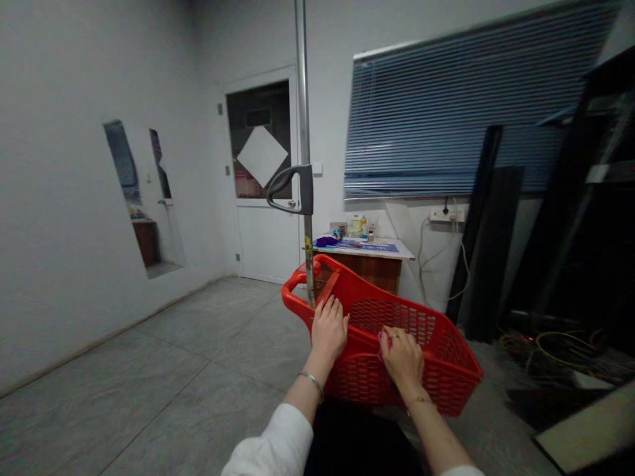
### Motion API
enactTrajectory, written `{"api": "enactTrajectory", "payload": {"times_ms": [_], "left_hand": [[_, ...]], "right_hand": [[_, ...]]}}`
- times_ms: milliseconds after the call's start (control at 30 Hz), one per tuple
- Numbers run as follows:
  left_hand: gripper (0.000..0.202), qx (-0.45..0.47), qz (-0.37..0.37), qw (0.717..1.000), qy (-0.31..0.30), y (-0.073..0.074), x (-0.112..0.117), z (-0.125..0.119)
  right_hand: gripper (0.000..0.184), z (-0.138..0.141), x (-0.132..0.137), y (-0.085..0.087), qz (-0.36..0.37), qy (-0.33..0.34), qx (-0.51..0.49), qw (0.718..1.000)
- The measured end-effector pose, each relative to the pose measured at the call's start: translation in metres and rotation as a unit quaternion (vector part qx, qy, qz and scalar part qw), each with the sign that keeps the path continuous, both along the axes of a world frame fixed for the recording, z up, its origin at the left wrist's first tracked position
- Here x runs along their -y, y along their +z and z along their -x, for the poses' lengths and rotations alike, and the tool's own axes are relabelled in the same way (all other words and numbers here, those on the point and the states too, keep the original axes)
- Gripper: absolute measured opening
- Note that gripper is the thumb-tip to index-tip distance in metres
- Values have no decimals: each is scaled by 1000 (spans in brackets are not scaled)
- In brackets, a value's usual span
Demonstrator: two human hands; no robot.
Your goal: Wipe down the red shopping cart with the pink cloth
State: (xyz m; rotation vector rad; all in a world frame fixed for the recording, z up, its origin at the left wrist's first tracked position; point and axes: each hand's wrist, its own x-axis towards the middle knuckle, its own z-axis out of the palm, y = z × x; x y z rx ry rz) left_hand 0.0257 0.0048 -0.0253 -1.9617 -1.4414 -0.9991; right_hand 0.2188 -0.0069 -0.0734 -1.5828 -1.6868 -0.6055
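A red plastic basket (364, 340) with latticed sides and a loop handle at its left end is in front of me, tilted down to the right. My left hand (331, 327) is closed over its near rim, close to the handle end. My right hand (404, 356) grips a bunched pink cloth (381, 345) against the near rim, farther right; most of the cloth is hidden under the fingers. A metal pole (302, 92) with a grey looped grip (292, 190) stands upright at the basket's handle end. Its foot is hidden by the basket.
Behind the basket is a small table (404, 250) with bottles and a purple cloth (326, 242). A white door (265, 238) and a mirror (149, 218) are to the left. Dark panels (496, 244) and tangled cables (560, 350) are at the right, on the grey floor (198, 370).
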Motion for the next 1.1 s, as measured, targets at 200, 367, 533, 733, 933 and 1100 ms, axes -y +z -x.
{"api": "enactTrajectory", "payload": {"times_ms": [200, 367, 533, 733, 933, 1100], "left_hand": [[36, -7, -6, 1000, -14, 0, -1, 2], [34, -21, 5, 999, -38, 5, 3, 9], [33, -19, 6, 999, -45, 6, 5, 10], [31, -1, 1, 998, -56, 5, 5, 2], [29, 7, 1, 998, -60, 7, 7, 2], [29, -3, 0, 998, -64, 8, 7, 9]], "right_hand": [[30, 45, -1, 14, -26, -5, -2, 1000], [27, 41, 0, 13, -41, 25, 10, 999], [27, -5, -1, -3, -53, 27, 19, 998], [28, -14, -6, -10, -85, -14, -19, 996], [28, 40, -6, 9, -63, 7, -10, 998], [26, 33, -4, 9, -68, 42, 12, 997]]}}
